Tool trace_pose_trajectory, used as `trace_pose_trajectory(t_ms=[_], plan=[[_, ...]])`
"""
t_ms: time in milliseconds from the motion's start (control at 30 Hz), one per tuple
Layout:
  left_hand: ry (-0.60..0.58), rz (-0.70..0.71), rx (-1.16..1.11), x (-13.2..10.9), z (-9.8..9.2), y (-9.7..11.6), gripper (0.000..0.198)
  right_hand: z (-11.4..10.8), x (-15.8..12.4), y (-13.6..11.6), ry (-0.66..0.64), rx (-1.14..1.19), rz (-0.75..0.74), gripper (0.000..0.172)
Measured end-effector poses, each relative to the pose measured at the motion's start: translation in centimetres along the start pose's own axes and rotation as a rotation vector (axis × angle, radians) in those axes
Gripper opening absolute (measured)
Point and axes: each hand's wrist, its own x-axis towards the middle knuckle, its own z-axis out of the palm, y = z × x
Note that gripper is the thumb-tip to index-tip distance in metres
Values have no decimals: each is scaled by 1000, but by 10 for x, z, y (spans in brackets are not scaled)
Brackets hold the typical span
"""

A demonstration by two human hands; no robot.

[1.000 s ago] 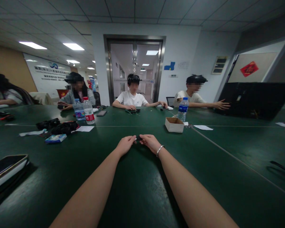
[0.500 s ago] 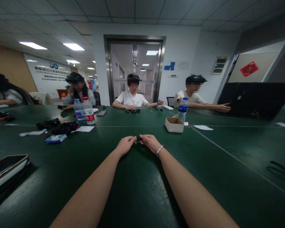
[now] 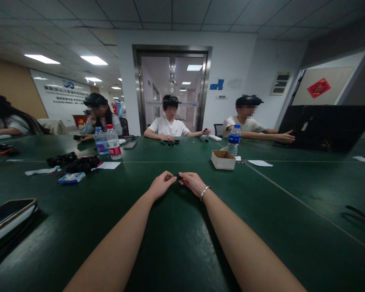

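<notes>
Over the dark green table (image 3: pixel 182 227), my two hands meet at a small black object (image 3: pixel 179 177), too small to name. My right hand (image 3: pixel 193 182), with a silver bracelet (image 3: pixel 204 193) at its wrist, pinches this object between thumb and fingers. Right at the object's left edge is my left hand (image 3: pixel 162 184), its fingers curled and thumb tip pointing at the object. Whatever lies between the left fingertips is hidden.
An open cardboard box (image 3: pixel 223 160) stands ahead to the right, beside a water bottle (image 3: pixel 233 140). Ahead left are two bottles (image 3: pixel 114 142), black gear (image 3: pixel 82 164) and a blue packet (image 3: pixel 71 178). A phone (image 3: pixel 10 217) lies near left. Several people sit across the table.
My left fingers have shifted slightly and curled up at the black object's left side, and less of it shows between the hands. My right hand has stayed nearly still.
</notes>
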Motion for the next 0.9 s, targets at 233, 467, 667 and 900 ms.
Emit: trace_pose_trajectory(t_ms=[233, 467, 667, 900], plan=[[-2, -18, 20, -1, 1, 2, 44, 0, -1, 0, 5, -2, 2, 23], [14, 4, 74, -1, 2, 3, 42, 0, -3, -1, 5, 32, -14, 22], [28, -12, 48, 2, 3, 0, 53, -2, -5, -1, 15, 44, -22, 22], [53, -43, 59, 1, 5, 1, 62, -3, -11, -6, -38, 45, -59, 37]])
